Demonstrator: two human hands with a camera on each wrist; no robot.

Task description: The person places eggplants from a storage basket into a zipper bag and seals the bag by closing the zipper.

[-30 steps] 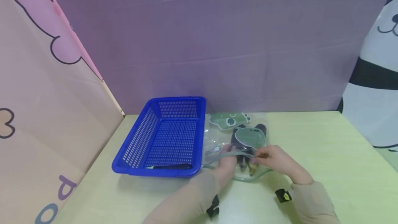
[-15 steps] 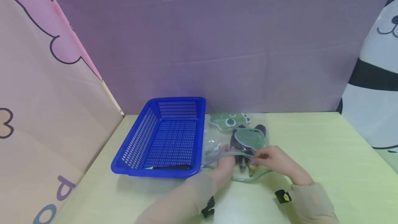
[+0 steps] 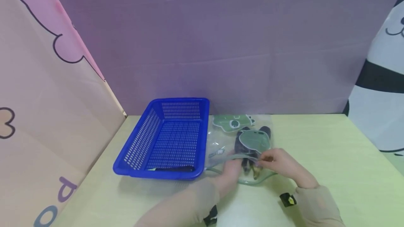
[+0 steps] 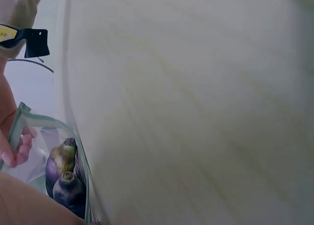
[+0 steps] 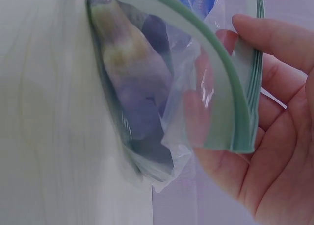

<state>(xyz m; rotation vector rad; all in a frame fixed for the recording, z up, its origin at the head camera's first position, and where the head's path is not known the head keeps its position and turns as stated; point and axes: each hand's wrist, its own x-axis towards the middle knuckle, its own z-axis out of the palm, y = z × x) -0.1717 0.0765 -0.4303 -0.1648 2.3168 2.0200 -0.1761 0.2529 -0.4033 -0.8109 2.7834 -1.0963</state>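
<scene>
Your left forearm, in a beige sleeve (image 3: 205,192), slants up and rightward across the desk (image 3: 331,143); your left hand (image 3: 231,171) reaches under the upper edge of a clear plastic zip bag (image 3: 222,137) with green trim and green cartoon prints. The film and trim cover its fingertips, so you cannot tell whether that grip is spread or closed on anything. Your right hand (image 3: 277,160) comes in from the lower right, wrist bent, fingers pointing left; its grip pinches the bag's green-trimmed edge, thumb against fingers, holding the mouth apart. Two dark purple, tapering vegetables (image 4: 69,191) with yellow-green patches lie inside the bag, between your hands, narrow ends toward the mouth and near your right fingertips. The bag lies just right of a blue rectangular plastic mesh basket (image 3: 161,174).
</scene>
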